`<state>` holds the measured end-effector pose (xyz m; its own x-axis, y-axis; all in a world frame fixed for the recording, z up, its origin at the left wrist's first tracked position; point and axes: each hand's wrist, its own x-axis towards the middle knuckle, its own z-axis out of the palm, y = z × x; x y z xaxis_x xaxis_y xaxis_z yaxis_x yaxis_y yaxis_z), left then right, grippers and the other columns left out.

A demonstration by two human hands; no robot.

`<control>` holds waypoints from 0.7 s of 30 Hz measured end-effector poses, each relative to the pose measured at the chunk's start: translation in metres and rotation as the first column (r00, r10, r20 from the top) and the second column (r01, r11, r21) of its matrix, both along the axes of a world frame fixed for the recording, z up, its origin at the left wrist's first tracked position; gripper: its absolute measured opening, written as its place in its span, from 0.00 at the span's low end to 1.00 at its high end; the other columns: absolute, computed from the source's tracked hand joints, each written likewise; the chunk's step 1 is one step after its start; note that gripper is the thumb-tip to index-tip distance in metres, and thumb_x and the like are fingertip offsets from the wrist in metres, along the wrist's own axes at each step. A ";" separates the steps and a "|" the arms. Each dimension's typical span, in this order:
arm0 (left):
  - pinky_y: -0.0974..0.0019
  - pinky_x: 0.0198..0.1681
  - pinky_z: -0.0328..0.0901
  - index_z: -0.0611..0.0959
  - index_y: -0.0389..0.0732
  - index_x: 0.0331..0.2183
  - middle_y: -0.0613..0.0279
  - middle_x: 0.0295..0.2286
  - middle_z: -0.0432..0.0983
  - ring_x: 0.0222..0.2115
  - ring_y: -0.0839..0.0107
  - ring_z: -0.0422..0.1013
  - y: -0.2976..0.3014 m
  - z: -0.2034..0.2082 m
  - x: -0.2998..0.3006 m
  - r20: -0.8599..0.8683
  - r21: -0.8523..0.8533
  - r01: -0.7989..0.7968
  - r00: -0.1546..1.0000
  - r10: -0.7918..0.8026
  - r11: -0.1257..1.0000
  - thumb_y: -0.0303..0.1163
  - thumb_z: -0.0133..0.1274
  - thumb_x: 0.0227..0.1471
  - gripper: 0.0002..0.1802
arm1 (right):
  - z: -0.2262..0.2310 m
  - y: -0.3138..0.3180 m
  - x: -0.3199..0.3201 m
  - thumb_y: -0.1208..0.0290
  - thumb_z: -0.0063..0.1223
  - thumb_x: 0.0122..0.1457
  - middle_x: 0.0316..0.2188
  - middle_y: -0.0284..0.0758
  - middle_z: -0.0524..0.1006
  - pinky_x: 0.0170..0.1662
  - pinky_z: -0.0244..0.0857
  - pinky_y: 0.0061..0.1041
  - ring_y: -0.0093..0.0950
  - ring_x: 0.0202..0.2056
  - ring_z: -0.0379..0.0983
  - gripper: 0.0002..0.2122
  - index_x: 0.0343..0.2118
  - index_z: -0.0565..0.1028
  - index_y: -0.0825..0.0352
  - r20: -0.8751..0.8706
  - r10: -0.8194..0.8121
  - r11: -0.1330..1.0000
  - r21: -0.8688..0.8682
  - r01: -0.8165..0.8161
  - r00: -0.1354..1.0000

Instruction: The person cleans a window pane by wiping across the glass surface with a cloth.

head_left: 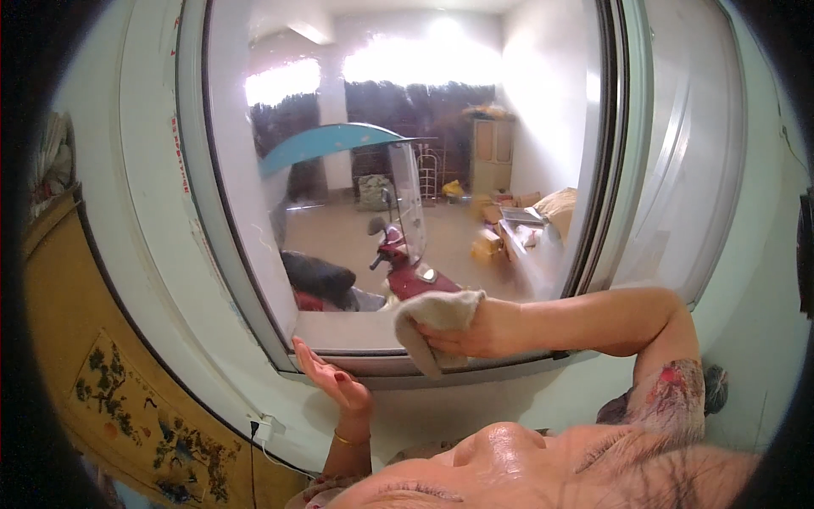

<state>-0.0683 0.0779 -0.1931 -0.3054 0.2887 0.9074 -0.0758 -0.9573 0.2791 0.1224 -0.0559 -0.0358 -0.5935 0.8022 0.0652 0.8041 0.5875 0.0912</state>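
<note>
A folded grey-beige cloth [437,316] is pressed to the lower part of the window pane [356,225], and one end of it hangs down over the bottom rail [339,363]. My right hand [496,329] grips this cloth, its forearm reaching in from the right along the window's lower edge. Some of the fingers are hidden under the fabric. At the lower left corner of the window frame [246,284], my left hand [335,377] rests with its fingers stretched out and holds nothing. A thin bangle [351,440] circles the left wrist.
Behind the glass stand a red scooter [415,276] with a blue canopy [339,142], a cabinet [492,153] and piled boxes [487,242]. A plug with a cord [264,427] sits below the left hand. A brown patterned cloth panel [127,373] hangs at the left.
</note>
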 end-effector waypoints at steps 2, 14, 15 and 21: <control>0.56 0.63 0.37 0.49 0.30 0.58 0.44 0.59 0.42 0.61 0.55 0.40 -0.005 0.004 0.000 -0.008 -0.003 0.002 1.000 -0.002 1.000 0.51 0.32 0.59 0.37 | -0.001 -0.014 0.022 0.67 0.44 0.60 0.49 0.34 0.68 0.55 0.57 0.29 0.27 0.50 0.64 0.16 0.50 0.68 0.64 -0.670 -0.140 0.926 -0.349 -0.144 0.729; 0.57 0.63 0.38 0.51 0.30 0.58 0.44 0.58 0.44 0.61 0.54 0.42 0.005 -0.005 -0.004 0.009 0.013 -0.059 0.998 0.059 0.998 0.51 0.32 0.59 0.37 | 0.312 -0.038 0.035 0.80 0.42 0.49 0.41 0.45 0.72 0.49 0.60 0.36 0.39 0.46 0.66 0.16 0.42 0.71 0.65 -0.541 -0.297 0.204 0.769 0.606 0.787; 0.57 0.63 0.38 0.51 0.30 0.58 0.43 0.58 0.45 0.61 0.54 0.43 0.005 -0.002 0.001 0.016 0.026 -0.042 0.999 0.041 0.999 0.51 0.32 0.59 0.37 | 0.323 -0.058 0.005 0.72 0.38 0.56 0.32 0.45 0.77 0.40 0.66 0.36 0.40 0.35 0.74 0.12 0.35 0.75 0.69 -0.491 -0.008 0.184 0.855 0.484 0.871; 0.57 0.63 0.39 0.51 0.31 0.58 0.44 0.58 0.45 0.61 0.56 0.43 0.000 -0.001 -0.001 0.013 -0.005 -0.030 0.999 0.030 1.000 0.51 0.32 0.59 0.37 | 0.388 -0.031 0.052 0.71 0.39 0.58 0.34 0.38 0.77 0.39 0.66 0.32 0.33 0.36 0.74 0.11 0.37 0.75 0.67 -0.323 -0.302 -0.163 0.944 0.285 0.897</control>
